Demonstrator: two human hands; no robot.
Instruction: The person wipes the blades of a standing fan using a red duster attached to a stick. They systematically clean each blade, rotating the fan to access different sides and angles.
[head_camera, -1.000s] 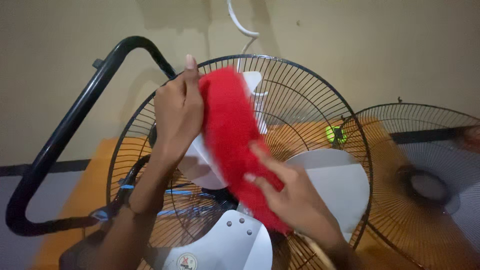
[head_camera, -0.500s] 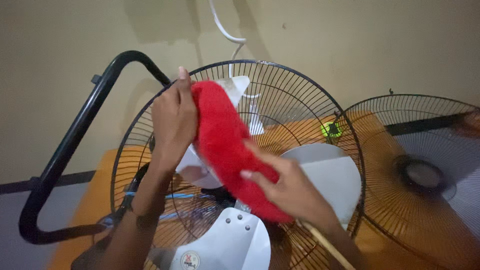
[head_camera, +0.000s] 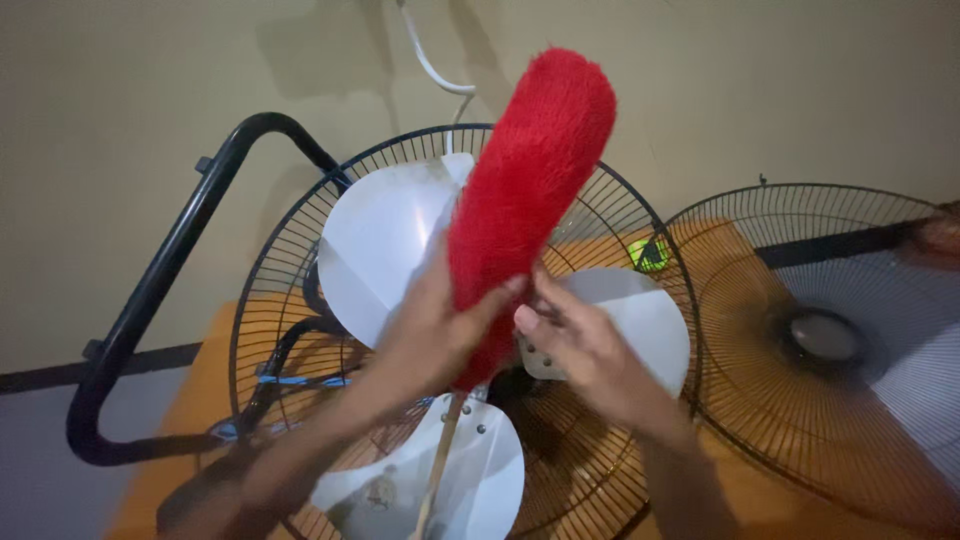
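While the left hand (head_camera: 425, 335) clamps the red duster (head_camera: 525, 200), the right hand (head_camera: 585, 345) touches it, fingers loosely curled, above the fan blades (head_camera: 375, 235).

Home room: bare wall (head_camera: 150, 80), floor fans (head_camera: 600, 300)

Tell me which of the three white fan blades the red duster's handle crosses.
The bottom blade: the thin wooden handle runs down across it. The upper-left blade and the right blade are not crossed by the handle.
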